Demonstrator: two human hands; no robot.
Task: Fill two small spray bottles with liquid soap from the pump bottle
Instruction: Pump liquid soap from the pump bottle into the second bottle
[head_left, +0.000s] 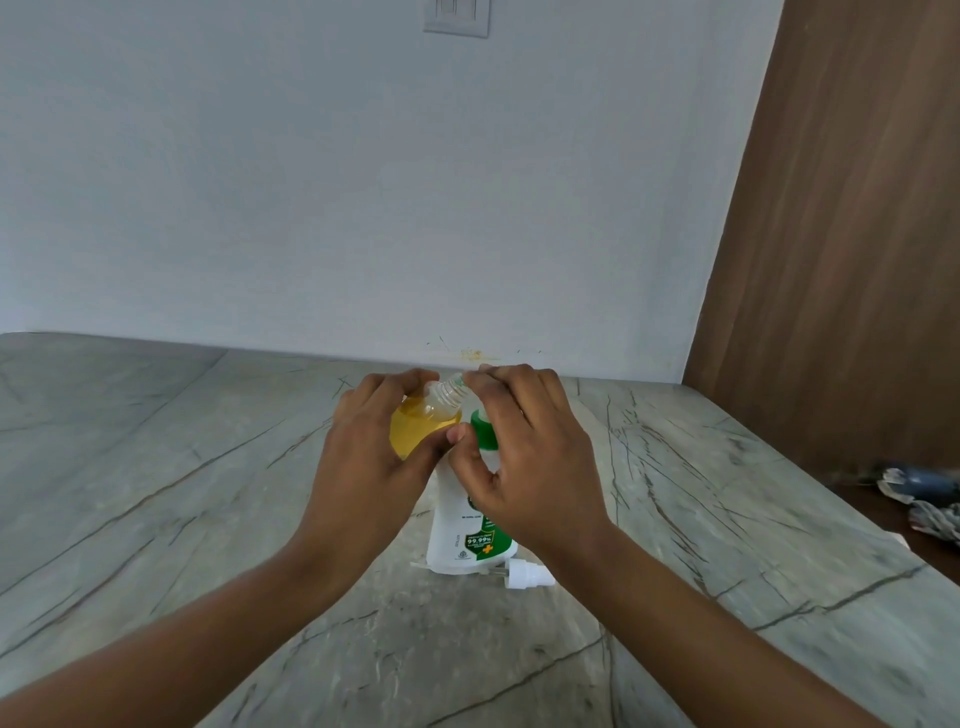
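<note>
Head view: left grip (374, 452) wraps the tilted spray bottle (423, 421) of yellow soap; right grip (530, 457) touches its open neck, hold unclear; spray cap (524, 574) lies on bench (156, 467).

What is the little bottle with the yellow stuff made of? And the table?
The little bottle in the left hand looks like clear, glossy plastic: the yellow liquid shows through, and its neck has moulded threads. The table looks like polished stone, probably marble: grey-green with dark veins and a soft sheen.
</note>
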